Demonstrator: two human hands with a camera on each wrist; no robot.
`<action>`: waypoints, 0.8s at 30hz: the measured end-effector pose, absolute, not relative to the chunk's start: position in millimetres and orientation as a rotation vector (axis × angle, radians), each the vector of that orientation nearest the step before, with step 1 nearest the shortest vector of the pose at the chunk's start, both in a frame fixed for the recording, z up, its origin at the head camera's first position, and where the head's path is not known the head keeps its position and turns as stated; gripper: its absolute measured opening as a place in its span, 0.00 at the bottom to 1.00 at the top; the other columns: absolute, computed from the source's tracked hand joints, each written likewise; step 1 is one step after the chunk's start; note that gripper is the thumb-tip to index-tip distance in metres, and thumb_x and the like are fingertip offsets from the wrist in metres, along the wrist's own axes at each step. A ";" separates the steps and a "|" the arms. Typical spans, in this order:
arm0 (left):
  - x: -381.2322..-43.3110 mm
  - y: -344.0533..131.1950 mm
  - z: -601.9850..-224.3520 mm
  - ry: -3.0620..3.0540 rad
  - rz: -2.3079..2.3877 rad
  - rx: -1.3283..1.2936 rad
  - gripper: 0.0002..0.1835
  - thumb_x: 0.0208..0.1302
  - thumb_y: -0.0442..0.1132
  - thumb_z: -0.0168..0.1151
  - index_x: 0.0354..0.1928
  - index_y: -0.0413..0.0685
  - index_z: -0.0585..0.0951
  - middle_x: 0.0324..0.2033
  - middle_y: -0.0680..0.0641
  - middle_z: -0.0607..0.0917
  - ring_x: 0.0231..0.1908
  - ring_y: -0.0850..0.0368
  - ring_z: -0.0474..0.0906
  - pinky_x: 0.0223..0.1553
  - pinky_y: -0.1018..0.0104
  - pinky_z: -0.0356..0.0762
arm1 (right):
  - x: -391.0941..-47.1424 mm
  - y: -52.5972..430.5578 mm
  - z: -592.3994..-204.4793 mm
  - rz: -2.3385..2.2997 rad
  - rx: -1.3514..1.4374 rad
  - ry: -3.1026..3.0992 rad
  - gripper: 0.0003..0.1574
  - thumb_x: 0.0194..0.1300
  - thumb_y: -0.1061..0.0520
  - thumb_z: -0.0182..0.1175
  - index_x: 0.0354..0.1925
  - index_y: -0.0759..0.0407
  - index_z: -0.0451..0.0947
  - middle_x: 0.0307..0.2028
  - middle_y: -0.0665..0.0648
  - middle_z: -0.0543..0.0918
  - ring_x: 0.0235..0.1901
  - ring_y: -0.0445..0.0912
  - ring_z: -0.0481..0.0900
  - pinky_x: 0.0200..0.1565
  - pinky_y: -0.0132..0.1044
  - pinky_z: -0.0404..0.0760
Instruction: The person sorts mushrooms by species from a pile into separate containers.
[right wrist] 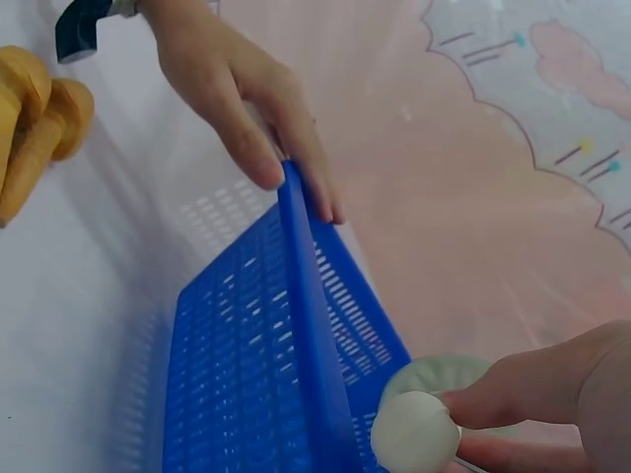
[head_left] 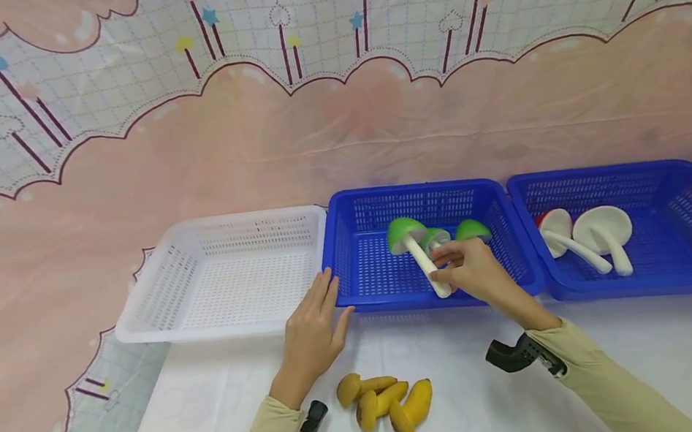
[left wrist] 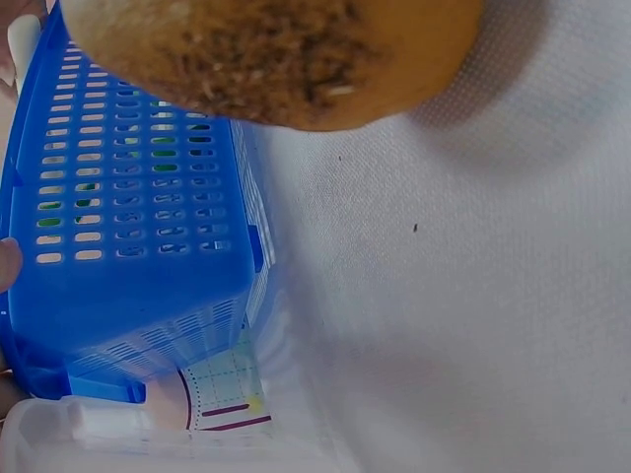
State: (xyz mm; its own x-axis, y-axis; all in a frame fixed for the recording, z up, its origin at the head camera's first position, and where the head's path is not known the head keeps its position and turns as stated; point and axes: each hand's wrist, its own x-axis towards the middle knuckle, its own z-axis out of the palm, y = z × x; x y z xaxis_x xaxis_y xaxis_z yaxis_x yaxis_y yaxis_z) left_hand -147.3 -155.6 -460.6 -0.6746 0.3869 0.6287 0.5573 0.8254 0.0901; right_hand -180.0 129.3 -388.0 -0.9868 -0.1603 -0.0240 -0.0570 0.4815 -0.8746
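Right hand (head_left: 475, 273): fingers clamped on green mushroom (head_left: 422, 259), mid-frame.
Left hand (head_left: 312, 337): fingers straight, thumb apart, touching blue basket (head_left: 391, 303).

White basket (head_left: 237, 290): one
Blue baskets (head_left: 391, 304): two, right of it
Green-capped mushrooms (head_left: 406, 228): three
Other white-stalked mushrooms (head_left: 603, 225): two
Yellow-brown mushrooms (head_left: 369, 413): three

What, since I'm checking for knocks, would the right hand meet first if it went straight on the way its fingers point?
Likely the far left corner of the middle blue basket, beyond the green-capped mushroom the right hand holds; depth is unclear, so it might clear the rim.
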 end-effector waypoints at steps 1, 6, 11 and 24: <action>-147.6 -155.5 -460.5 -2.390 -0.365 -0.692 0.28 0.63 0.44 0.60 0.59 0.31 0.73 0.61 0.34 0.71 0.61 0.41 0.68 0.57 0.51 0.72 | -182.4 128.2 -388.6 -1.534 -0.189 2.613 0.20 0.55 0.64 0.67 0.48 0.68 0.79 0.41 0.64 0.83 0.34 0.50 0.83 0.27 0.38 0.84; -147.3 -154.4 -458.5 -2.397 -0.362 -0.692 0.28 0.63 0.44 0.60 0.59 0.31 0.73 0.61 0.34 0.71 0.61 0.41 0.68 0.57 0.51 0.71 | -192.5 123.2 -392.3 -1.537 -0.193 2.584 0.20 0.57 0.66 0.65 0.49 0.70 0.79 0.41 0.66 0.83 0.33 0.50 0.82 0.27 0.38 0.83; -145.6 -153.9 -457.4 -2.421 -0.360 -0.680 0.28 0.63 0.44 0.61 0.60 0.31 0.73 0.62 0.34 0.70 0.62 0.41 0.67 0.57 0.52 0.71 | -201.0 118.9 -397.5 -1.522 -0.214 2.557 0.18 0.57 0.66 0.65 0.48 0.70 0.79 0.39 0.66 0.83 0.34 0.51 0.82 0.27 0.37 0.83; -144.3 -155.0 -455.7 -2.425 -0.371 -0.686 0.28 0.62 0.43 0.62 0.59 0.31 0.73 0.62 0.34 0.70 0.62 0.41 0.67 0.57 0.52 0.71 | -222.3 111.0 -414.5 -1.409 -0.251 2.600 0.17 0.56 0.67 0.64 0.46 0.73 0.79 0.36 0.66 0.83 0.29 0.49 0.83 0.27 0.36 0.83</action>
